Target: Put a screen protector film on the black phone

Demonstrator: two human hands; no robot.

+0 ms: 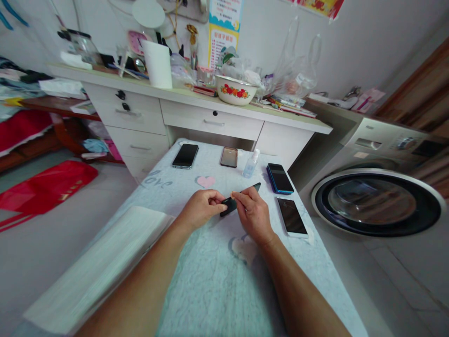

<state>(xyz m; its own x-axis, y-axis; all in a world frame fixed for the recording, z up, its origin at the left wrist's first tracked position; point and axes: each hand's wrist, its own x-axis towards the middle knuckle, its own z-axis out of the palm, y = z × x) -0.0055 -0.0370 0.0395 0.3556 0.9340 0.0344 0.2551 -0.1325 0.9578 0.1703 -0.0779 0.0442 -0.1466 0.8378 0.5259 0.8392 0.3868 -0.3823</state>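
Note:
A dark mobile phone [228,207] is held tilted on edge above the middle of the table. My left hand [203,208] grips its near left end between thumb and fingers. Across its middle, my right hand [253,213] is closed with thumb and forefinger pinched at the upper edge; whether something small sits in that pinch is too unclear to tell. The far end of the phone shows beyond my right hand. Just past it stands a clear spray bottle [250,165] with bluish liquid. A phone case [229,157] lies flat behind the hands.
On the clothed table [196,290] lie a black phone [185,156], a blue-edged phone [279,178] and a white-framed phone [292,216]. A pale folded sheet [101,267] runs along the left. A drawer desk [213,122] stands behind, a washing machine [372,187] at right.

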